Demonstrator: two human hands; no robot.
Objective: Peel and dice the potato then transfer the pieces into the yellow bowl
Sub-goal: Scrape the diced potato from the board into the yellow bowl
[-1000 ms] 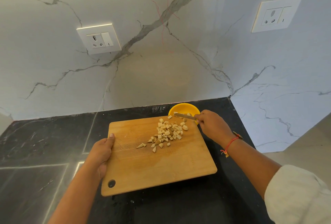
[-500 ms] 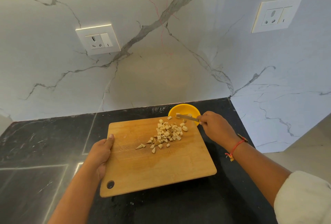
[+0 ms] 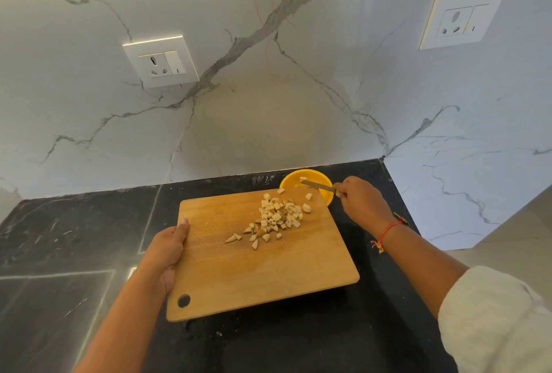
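A pile of diced potato pieces (image 3: 276, 219) lies on the far right part of the wooden cutting board (image 3: 239, 277). My left hand (image 3: 167, 250) grips the board's left edge, thumb on top, and the board is raised off the counter with its far right corner over the yellow bowl (image 3: 291, 183). My right hand (image 3: 360, 198) grips a knife (image 3: 316, 185) whose blade reaches over the bowl. At least one potato piece shows inside the bowl.
The black stone counter (image 3: 74, 238) ends at a marble wall corner behind the bowl. Two white wall sockets (image 3: 161, 62) (image 3: 461, 18) sit on the walls. The counter's right end (image 3: 400, 193) meets a lower marble block.
The knife blade has swept further over the bowl, and a few pieces near the board's far corner have shifted toward it. The board is a little higher and closer to the bowl.
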